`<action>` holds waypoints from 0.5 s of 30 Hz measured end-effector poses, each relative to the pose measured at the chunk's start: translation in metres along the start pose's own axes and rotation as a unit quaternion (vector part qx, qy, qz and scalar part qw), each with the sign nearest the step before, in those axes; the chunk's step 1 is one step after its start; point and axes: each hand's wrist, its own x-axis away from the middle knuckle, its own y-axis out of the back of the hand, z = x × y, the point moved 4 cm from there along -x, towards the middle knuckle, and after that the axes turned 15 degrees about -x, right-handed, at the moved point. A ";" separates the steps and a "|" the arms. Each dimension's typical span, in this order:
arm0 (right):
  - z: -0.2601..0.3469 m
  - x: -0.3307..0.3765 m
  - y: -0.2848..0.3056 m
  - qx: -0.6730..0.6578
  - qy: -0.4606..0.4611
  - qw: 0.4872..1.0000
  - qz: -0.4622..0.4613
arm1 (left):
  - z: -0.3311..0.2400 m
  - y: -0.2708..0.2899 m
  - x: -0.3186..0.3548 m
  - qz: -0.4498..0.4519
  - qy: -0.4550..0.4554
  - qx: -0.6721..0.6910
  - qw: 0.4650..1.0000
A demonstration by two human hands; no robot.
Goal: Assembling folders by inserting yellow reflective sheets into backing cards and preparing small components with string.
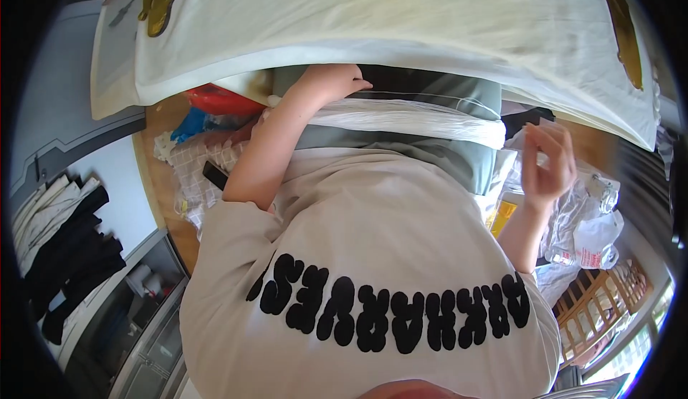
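Note:
A skein of white thread (408, 118) lies stretched across my lap, over grey-green trousers (466, 157). My left hand (335, 82) is just above it, partly beneath the hanging edge of the pale cloth. Its fingers are curled together, and a thin loose strand (423, 95) passes close by the fingertips and on to the skein's right end. What the fingers hold, if anything, is hidden. My right hand (548, 161) is raised off to the right of the skein, apart from it. Its fingers are bent in and slightly blurred; whatever is between them is too fine to make out.
A cream cloth (373, 19) with golden drip shapes overhangs my lap. To the left are a red bag (222, 100), a dark phone-like object (214, 175) and hanging clothes (79, 256). Clear plastic bags (591, 231) and a wooden rack (595, 309) stand on the right.

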 end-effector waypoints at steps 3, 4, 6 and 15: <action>0.000 -0.005 -0.008 -0.010 -0.008 1.000 0.023 | -0.010 -0.004 -0.014 0.049 -0.013 -0.041 0.998; -0.002 -0.007 -0.008 -0.008 -0.019 1.000 0.022 | -0.013 -0.004 -0.018 0.047 -0.018 -0.039 0.998; -0.011 -0.007 -0.012 -0.005 -0.045 0.999 0.024 | -0.017 -0.008 -0.023 0.085 -0.062 -0.048 0.993; -0.085 0.022 -0.054 0.005 -0.249 0.952 0.178 | -0.008 0.000 -0.009 -0.040 -0.044 0.086 0.995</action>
